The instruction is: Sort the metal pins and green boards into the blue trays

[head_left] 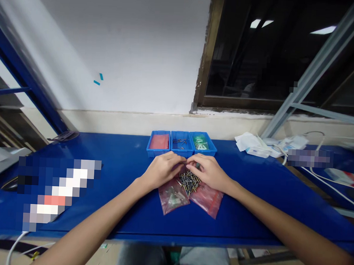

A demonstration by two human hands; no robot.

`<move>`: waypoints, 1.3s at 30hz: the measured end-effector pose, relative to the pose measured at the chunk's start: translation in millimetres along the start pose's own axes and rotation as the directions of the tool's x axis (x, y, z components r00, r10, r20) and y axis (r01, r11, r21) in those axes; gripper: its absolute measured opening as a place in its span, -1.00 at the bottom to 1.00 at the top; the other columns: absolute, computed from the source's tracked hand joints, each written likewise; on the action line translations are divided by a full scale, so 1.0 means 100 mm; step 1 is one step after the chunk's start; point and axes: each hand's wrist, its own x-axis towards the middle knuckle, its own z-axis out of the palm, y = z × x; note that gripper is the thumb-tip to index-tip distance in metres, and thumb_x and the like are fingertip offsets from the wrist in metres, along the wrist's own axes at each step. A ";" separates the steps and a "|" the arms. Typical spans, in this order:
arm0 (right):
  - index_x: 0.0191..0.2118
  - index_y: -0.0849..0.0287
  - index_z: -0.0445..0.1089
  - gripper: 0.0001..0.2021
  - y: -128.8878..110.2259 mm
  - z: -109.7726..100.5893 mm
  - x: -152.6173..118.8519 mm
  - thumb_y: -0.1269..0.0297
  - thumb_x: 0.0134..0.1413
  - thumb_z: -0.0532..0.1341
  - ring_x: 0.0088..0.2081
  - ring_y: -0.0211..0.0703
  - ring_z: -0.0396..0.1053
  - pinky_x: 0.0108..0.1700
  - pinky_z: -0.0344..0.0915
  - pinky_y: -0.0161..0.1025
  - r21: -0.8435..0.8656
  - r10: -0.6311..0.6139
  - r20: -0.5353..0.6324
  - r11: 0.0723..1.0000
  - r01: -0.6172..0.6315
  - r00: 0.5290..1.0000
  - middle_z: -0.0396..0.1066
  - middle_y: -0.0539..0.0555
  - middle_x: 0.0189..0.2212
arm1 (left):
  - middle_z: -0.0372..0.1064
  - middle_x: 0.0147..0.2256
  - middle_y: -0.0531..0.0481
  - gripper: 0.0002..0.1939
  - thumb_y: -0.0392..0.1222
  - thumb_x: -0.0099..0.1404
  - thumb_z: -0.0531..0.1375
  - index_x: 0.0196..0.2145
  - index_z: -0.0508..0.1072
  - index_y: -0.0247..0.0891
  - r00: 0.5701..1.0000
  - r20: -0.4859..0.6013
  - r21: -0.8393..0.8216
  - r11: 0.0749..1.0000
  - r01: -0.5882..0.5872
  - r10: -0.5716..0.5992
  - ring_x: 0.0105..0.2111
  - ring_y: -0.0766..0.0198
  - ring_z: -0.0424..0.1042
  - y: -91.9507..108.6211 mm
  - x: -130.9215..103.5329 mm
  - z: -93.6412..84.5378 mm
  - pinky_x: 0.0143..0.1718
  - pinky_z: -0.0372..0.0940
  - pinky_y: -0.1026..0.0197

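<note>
My left hand (165,167) and my right hand (208,171) meet above a pile of screws (187,185). Both have thumb and fingers pinched together; whatever small thing is between them is too small to make out. A pink zip bag (173,199) with pale pieces inside lies below my left hand. Another pink bag (209,201) lies partly under my right hand, beside the screws. Just beyond my hands stand three blue bins in a row: one with pink bags (159,142), one with a few screws (180,141), one with green and white pieces (200,143).
The blue table (116,220) runs back to a white wall. White crumpled packaging (253,144) and cables (326,176) lie at the right. A blurred-out item (63,190) and a dark mouse-like object (11,184) are at the left. Metal posts rise at both sides.
</note>
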 end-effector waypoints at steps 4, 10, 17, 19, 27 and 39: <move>-0.21 0.15 0.45 -0.86 0.03 -0.08 -0.10 0.36 0.30 0.13 -0.25 -0.14 0.40 -0.15 0.26 -0.21 -0.055 0.018 0.022 0.998 -0.017 1.000 0.49 0.05 -0.32 | 0.47 -0.23 -0.07 -0.78 -0.28 0.44 0.10 -0.01 0.45 -0.26 0.999 0.010 0.066 0.997 0.037 -0.037 -0.22 0.20 0.42 0.00 0.01 0.01 -0.19 0.38 0.15; -0.20 0.15 0.47 -0.87 0.03 -0.04 -0.05 0.34 0.26 0.16 -0.32 -0.16 0.42 -0.23 0.28 -0.23 0.005 0.133 0.026 0.991 -0.133 0.991 0.51 0.04 -0.36 | 0.48 -0.21 -0.02 -0.84 -0.27 0.45 0.10 -0.06 0.42 -0.24 0.993 -0.051 -0.110 0.989 0.101 -0.107 -0.22 0.27 0.46 0.06 0.04 0.01 -0.17 0.36 0.20; -0.19 0.16 0.47 -0.86 -0.07 0.04 0.13 0.35 0.28 0.15 -0.28 -0.16 0.43 -0.19 0.30 -0.22 0.025 0.088 -0.022 0.996 -0.087 0.996 0.52 0.05 -0.31 | 0.51 -0.28 0.03 -0.90 -0.17 0.44 0.14 -0.19 0.39 -0.24 0.973 -0.134 -0.212 0.965 0.155 -0.186 -0.32 0.34 0.48 0.04 0.04 0.00 -0.32 0.33 0.29; -0.22 0.17 0.48 -0.81 -0.04 0.02 0.15 0.34 0.33 0.10 -0.25 -0.12 0.41 -0.14 0.29 -0.18 -0.084 0.017 -0.007 0.996 -0.017 1.000 0.51 0.07 -0.30 | 0.51 -0.27 0.01 -0.88 -0.15 0.45 0.13 -0.16 0.39 -0.24 0.978 -0.124 -0.170 0.974 0.147 -0.169 -0.31 0.32 0.48 0.02 0.03 -0.01 -0.30 0.35 0.27; -0.09 0.20 0.45 -0.78 0.25 0.01 0.61 0.24 0.33 0.12 -0.06 0.05 0.32 -0.03 0.29 -0.05 -0.440 -0.026 -0.044 0.898 0.004 0.999 0.47 0.17 -0.19 | 0.44 -0.14 -0.12 -0.78 -0.26 0.44 0.05 0.01 0.34 -0.29 0.956 -0.222 0.068 0.975 0.212 -0.192 -0.23 0.25 0.46 -0.20 0.00 -0.17 -0.20 0.39 0.17; -0.22 0.14 0.48 -0.80 0.11 -0.17 0.17 0.38 0.30 0.09 -0.20 -0.09 0.39 -0.13 0.25 -0.17 -0.274 0.032 0.166 0.962 0.015 0.986 0.49 0.08 -0.31 | 0.49 -0.37 -0.02 -0.78 -0.19 0.41 0.09 -0.07 0.47 -0.25 0.972 0.223 0.167 0.985 0.034 -0.071 -0.42 0.28 0.47 -0.15 0.00 -0.19 -0.39 0.29 0.25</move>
